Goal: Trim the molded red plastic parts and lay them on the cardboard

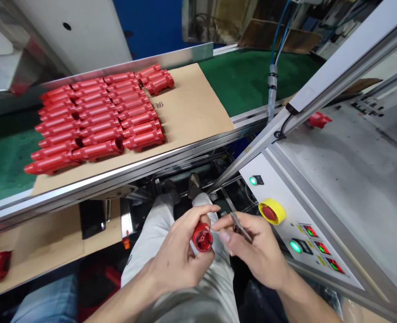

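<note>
Over a green conveyor belt (252, 76), rows of red plastic tubes (97, 121) lie on a cardboard sheet (191, 98). Lower down, above the person's lap, the left hand (176, 260) curls its fingers around a red tube (202, 237), while the right hand (255, 249) pinches a small metal tool (240, 226) just beside it.

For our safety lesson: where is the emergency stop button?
In the head view, the yellow-ringed emergency stop button sits on the white control panel, just above the right hand, between one green light and another.
</note>
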`<state>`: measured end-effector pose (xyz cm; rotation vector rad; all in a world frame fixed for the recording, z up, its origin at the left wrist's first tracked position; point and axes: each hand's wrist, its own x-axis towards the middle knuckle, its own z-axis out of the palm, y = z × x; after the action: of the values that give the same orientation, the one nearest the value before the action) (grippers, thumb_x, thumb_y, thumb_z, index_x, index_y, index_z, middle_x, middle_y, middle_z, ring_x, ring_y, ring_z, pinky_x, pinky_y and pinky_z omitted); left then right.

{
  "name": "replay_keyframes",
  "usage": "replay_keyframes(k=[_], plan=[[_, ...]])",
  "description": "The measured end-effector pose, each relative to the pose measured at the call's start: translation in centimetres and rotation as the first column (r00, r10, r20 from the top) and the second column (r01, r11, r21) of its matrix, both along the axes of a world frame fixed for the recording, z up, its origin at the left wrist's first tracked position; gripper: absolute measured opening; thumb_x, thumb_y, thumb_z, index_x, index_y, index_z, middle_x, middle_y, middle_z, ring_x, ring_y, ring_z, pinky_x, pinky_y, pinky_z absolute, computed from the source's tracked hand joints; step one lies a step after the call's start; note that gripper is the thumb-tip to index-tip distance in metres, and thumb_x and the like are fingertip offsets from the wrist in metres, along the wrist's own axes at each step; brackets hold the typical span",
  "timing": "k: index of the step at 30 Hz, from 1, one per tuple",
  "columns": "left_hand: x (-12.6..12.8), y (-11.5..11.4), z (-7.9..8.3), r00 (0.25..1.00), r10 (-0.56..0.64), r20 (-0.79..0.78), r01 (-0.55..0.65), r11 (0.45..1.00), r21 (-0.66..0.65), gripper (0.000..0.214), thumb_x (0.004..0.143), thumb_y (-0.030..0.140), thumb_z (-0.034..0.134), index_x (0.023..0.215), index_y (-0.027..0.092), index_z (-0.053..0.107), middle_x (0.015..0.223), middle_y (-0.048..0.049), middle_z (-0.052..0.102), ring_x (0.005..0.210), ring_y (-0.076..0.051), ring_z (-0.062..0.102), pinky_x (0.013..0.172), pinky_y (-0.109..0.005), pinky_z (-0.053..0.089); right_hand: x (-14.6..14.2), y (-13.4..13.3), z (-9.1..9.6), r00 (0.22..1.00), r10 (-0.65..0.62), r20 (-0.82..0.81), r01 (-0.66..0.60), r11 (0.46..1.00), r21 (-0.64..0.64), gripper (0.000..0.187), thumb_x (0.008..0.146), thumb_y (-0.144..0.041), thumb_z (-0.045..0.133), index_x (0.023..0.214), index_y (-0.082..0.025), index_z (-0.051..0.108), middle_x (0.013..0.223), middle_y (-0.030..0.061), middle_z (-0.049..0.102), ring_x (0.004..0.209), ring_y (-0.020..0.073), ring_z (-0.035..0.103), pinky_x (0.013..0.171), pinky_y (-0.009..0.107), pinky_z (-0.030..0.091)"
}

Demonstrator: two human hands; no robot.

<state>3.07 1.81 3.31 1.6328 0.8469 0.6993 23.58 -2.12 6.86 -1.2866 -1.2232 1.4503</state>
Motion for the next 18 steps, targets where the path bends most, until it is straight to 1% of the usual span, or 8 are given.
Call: replay_keyframes(k=[2, 4, 5, 8, 11, 15, 16, 18], plan=[[0.0, -0.1, 0.3, 0.997, -0.029, -0.065, 0.03, 1.0, 0.008, 0.086, 0.076, 0.005, 0.061, 0.154, 0.035, 0.045, 0.104, 0.0025, 0.069, 0.081, -0.018, 0.064, 0.083, -0.036, 0.052, -0.8, 0.4, 0.3, 0.998, 0.007, -0.062, -0.008, 1.0, -0.019, 0.017, 0.097, -0.034, 0.083, 0.109, -0.023, 0.086, 0.073, -0.0032, 0.069, 0.063, 0.0081, 0.058, 0.06, 0.019, 0.046], [0.0, -0.1, 0.6, 0.994, -0.047, -0.103, 0.049, 0.999, 0.015, 0.09, 0.076, 0.007, 0.062, 0.159, 0.036, 0.04, 0.11, 0.0016, 0.072, 0.083, -0.02, 0.067, 0.086, -0.038, 0.054, -1.2, 0.7, 0.5, 0.995, 0.031, -0.1, -0.032, 0.999, -0.013, 0.021, 0.093, -0.029, 0.087, 0.112, -0.024, 0.087, 0.082, -0.0005, 0.078, 0.072, 0.0105, 0.067, 0.067, 0.019, 0.051], [-0.1, 0.0, 0.8, 0.992, -0.048, -0.114, 0.051, 0.999, 0.019, 0.091, 0.076, 0.008, 0.062, 0.16, 0.036, 0.039, 0.108, 0.0021, 0.073, 0.083, -0.02, 0.068, 0.086, -0.039, 0.055, -1.3, 0.8, 0.5, 0.994, 0.045, -0.101, -0.045, 0.999, -0.006, 0.021, 0.093, -0.028, 0.087, 0.114, -0.024, 0.087, 0.086, 0.0006, 0.08, 0.075, 0.0114, 0.069, 0.069, 0.02, 0.053], [-0.4, 0.1, 1.2, 0.99, -0.046, -0.133, 0.052, 0.998, 0.035, 0.091, 0.077, 0.009, 0.061, 0.161, 0.034, 0.038, 0.093, 0.0055, 0.071, 0.076, -0.019, 0.067, 0.084, -0.038, 0.055, -1.4, 0.9, 0.2, 0.994, 0.068, -0.081, -0.068, 0.998, -0.002, 0.023, 0.094, -0.029, 0.085, 0.117, -0.023, 0.087, 0.088, 0.0024, 0.081, 0.076, 0.0127, 0.07, 0.072, 0.022, 0.055], [-0.7, 0.3, 1.4, 0.986, -0.063, -0.152, 0.071, 0.996, 0.048, 0.09, 0.079, 0.012, 0.061, 0.163, 0.031, 0.035, 0.094, 0.0033, 0.073, 0.077, -0.021, 0.068, 0.081, -0.038, 0.055, -1.4, 1.1, 0.1, 0.995, 0.087, -0.056, -0.088, 0.996, -0.02, 0.027, 0.095, -0.033, 0.084, 0.119, -0.021, 0.086, 0.085, 0.003, 0.079, 0.071, 0.0131, 0.066, 0.067, 0.024, 0.053], [-0.8, 0.5, 1.6, 0.981, -0.1, -0.169, 0.106, 0.994, 0.028, 0.092, 0.079, 0.013, 0.059, 0.166, 0.029, 0.031, 0.095, 0.002, 0.078, 0.084, -0.025, 0.072, 0.08, -0.038, 0.054, -1.6, 1.3, 0.6, 0.987, 0.148, 0.069, -0.15, 0.988, 0.022, 0.018, 0.093, -0.032, 0.084, 0.105, -0.02, 0.088, 0.07, -0.0016, 0.069, 0.057, 0.0084, 0.048, 0.053, 0.022, 0.037], [-0.9, 0.5, 1.7, 0.977, -0.102, -0.188, 0.108, 0.994, 0.025, 0.093, 0.079, 0.013, 0.059, 0.165, 0.029, 0.032, 0.093, 0.0022, 0.079, 0.085, -0.025, 0.073, 0.079, -0.038, 0.054, -1.6, 1.4, 0.8, 0.984, 0.152, 0.094, -0.156, 0.987, 0.03, 0.016, 0.092, -0.031, 0.085, 0.102, -0.02, 0.088, 0.068, -0.0021, 0.068, 0.056, 0.0082, 0.046, 0.052, 0.022, 0.035], [-0.9, 0.5, 1.8, 0.967, -0.094, -0.236, 0.104, 0.994, 0.033, 0.092, 0.077, 0.012, 0.059, 0.164, 0.028, 0.035, 0.089, 0.0026, 0.079, 0.082, -0.026, 0.074, 0.075, -0.037, 0.053, -1.8, 1.5, 1.0, 0.98, 0.152, 0.13, -0.158, 0.987, 0.039, 0.013, 0.092, -0.03, 0.084, 0.097, -0.02, 0.089, 0.067, -0.0012, 0.07, 0.056, 0.0087, 0.048, 0.051, 0.022, 0.036]])
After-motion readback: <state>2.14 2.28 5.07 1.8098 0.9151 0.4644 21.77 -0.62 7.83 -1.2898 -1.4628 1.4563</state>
